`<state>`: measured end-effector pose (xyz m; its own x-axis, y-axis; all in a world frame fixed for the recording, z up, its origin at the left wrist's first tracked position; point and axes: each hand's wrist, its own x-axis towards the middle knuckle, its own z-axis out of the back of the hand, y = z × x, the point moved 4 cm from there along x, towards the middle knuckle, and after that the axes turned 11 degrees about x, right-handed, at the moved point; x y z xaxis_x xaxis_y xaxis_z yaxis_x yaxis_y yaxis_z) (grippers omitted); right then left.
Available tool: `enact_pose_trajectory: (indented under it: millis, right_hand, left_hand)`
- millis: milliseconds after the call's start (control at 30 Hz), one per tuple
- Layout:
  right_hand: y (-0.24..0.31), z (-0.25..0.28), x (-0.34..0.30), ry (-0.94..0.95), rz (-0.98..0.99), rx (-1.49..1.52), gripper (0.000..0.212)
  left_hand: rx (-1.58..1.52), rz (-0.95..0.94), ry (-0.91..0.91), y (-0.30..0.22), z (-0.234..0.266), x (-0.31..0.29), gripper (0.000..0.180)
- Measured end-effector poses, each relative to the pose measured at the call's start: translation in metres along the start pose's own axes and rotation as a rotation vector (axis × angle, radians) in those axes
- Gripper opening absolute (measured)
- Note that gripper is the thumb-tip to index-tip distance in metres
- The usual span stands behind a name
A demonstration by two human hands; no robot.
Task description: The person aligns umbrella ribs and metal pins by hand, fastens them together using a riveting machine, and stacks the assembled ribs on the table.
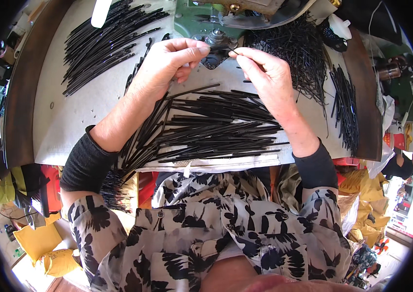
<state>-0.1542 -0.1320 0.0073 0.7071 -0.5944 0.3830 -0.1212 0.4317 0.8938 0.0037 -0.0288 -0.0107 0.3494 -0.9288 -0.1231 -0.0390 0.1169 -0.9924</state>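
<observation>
My left hand is closed in a pinch, thumb against fingers, on a thin black strip. Opposite it, my right hand pinches a thin dark end between thumb and forefinger; whether it is the same strip or another, I cannot tell. Both hands are raised at the front of a green machine with a metal working part just beyond the fingertips. Below them, a loose heap of long black strips spreads over the pale tabletop.
Another bundle of black strips lies far left, and a tangled pile of thinner black strands at the right of the machine. More strips lie near the right wooden edge. Yellow bags stand below, right.
</observation>
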Motion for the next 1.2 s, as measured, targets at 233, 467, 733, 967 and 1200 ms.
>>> enact_pose_trajectory:
  millis: [233, 467, 733, 967, 1200]
  right_hand:
    - [0.002, -0.009, -0.004, -0.045, -0.172, 0.177, 0.017]
    - [0.003, 0.005, 0.002, -0.038, -0.167, 0.169, 0.015]
    - [0.003, -0.005, 0.003, 0.236, -0.291, 0.146, 0.026]
    - [-0.007, 0.000, 0.006, 0.150, -0.374, 0.297, 0.020]
    - [-0.015, -0.001, 0.002, 0.152, -0.462, 0.314, 0.022]
  left_hand:
    - [-0.157, 0.001, 0.024, 0.006, -0.002, 0.000, 0.018]
    - [0.042, -0.042, -0.030, -0.005, 0.005, 0.001, 0.018]
    - [0.305, -0.080, 0.098, -0.003, -0.001, 0.004, 0.021]
    - [-0.052, -0.080, 0.130, -0.010, 0.008, 0.002, 0.034]
    - [0.149, -0.050, 0.079, -0.008, 0.005, 0.001, 0.034]
